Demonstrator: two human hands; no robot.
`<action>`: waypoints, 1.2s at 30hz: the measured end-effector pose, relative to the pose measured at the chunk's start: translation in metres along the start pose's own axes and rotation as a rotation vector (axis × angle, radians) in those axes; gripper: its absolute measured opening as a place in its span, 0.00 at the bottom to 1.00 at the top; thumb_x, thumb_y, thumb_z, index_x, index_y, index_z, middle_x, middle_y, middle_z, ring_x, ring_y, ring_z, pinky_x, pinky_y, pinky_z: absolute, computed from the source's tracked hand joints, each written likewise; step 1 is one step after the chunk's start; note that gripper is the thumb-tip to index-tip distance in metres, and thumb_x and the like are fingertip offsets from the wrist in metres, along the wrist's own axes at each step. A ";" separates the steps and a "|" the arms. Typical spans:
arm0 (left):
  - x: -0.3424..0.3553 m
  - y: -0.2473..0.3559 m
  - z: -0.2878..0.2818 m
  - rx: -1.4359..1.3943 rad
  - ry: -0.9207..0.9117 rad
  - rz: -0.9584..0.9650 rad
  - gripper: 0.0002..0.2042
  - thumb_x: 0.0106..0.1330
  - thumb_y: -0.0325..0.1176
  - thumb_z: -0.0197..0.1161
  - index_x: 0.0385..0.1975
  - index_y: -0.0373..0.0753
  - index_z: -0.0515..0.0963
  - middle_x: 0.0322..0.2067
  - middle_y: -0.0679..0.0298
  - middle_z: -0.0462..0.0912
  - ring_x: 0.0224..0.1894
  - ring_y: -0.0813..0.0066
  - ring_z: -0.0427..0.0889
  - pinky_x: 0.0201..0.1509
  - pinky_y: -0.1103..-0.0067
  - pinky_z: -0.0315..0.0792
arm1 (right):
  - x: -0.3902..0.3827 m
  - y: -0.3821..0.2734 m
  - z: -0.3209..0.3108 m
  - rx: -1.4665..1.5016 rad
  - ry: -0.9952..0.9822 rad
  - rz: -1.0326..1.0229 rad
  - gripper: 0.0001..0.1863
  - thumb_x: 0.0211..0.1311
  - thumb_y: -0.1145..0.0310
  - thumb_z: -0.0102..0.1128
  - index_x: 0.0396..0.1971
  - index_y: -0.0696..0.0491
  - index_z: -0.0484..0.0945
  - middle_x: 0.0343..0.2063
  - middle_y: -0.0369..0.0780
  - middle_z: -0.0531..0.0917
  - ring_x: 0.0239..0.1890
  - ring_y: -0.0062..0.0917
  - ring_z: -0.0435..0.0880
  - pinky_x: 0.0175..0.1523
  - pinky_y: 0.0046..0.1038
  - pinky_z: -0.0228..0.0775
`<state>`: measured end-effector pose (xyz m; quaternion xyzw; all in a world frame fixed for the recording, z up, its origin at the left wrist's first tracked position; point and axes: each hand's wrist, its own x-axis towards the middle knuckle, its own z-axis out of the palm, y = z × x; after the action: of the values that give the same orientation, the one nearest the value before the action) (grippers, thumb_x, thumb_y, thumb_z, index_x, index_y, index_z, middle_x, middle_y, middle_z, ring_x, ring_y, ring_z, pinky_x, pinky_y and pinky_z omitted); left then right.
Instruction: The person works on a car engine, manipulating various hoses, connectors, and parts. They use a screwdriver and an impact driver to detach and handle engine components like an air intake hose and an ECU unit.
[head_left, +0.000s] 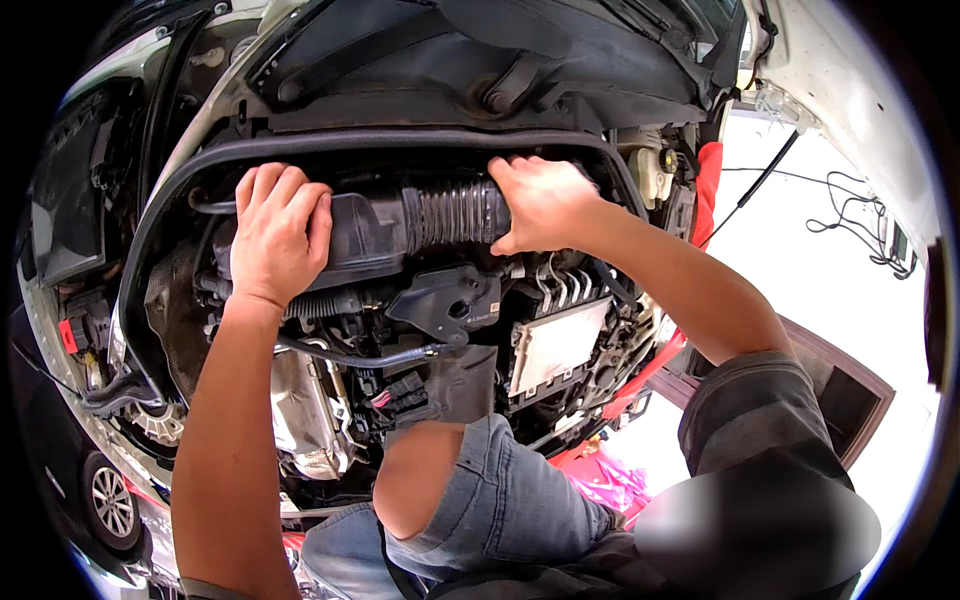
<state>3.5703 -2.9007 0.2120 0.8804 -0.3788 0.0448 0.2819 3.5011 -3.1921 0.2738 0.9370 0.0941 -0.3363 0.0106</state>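
Across the engine bay lies a black plastic air intake duct [365, 238] with a ribbed bellows section [450, 212] on its right part. My left hand [275, 235] is closed over the duct's left end, fingers over its far side and thumb along the top. My right hand [535, 205] grips the right end of the bellows, thumb on the near side and fingers on the far side. Just nearer than the duct are a black plastic bracket [450, 303] and a thin black hose [375, 357]. What the duct joins at its ends is hidden by my hands.
A black rubber seal [400, 142] arches round the far side of the bay. A silver-faced module [560, 345] sits at right, a metal engine part [305, 395] at left. My bent knee [420, 480] is over the near edge. Red covers [708, 195] line the right side; a cable [860, 225] lies beyond.
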 end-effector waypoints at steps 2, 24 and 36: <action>-0.003 0.000 0.001 -0.009 0.026 0.018 0.03 0.61 0.28 0.59 0.31 0.38 0.79 0.32 0.62 0.76 0.45 0.60 0.74 0.57 0.67 0.63 | -0.018 -0.010 0.002 0.024 0.092 0.014 0.38 0.34 0.48 0.77 0.41 0.57 0.70 0.35 0.46 0.80 0.42 0.40 0.82 0.47 0.38 0.76; -0.022 0.042 0.014 0.136 0.061 -0.205 0.25 0.63 0.53 0.59 0.44 0.34 0.74 0.43 0.55 0.73 0.51 0.57 0.70 0.60 0.66 0.61 | -0.020 -0.012 -0.009 -0.019 -0.006 0.060 0.49 0.34 0.43 0.75 0.58 0.53 0.70 0.45 0.49 0.82 0.50 0.42 0.81 0.56 0.38 0.73; -0.017 0.018 -0.001 0.088 -0.280 0.255 0.48 0.47 0.57 0.72 0.63 0.29 0.62 0.57 0.50 0.69 0.61 0.54 0.67 0.66 0.64 0.60 | 0.039 -0.058 0.006 0.064 0.111 -0.166 0.48 0.34 0.44 0.77 0.49 0.66 0.69 0.40 0.53 0.82 0.46 0.44 0.82 0.53 0.37 0.74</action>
<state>3.5460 -2.8995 0.2160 0.8344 -0.5203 -0.0261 0.1798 3.5165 -3.1294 0.2471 0.9429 0.1610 -0.2867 -0.0526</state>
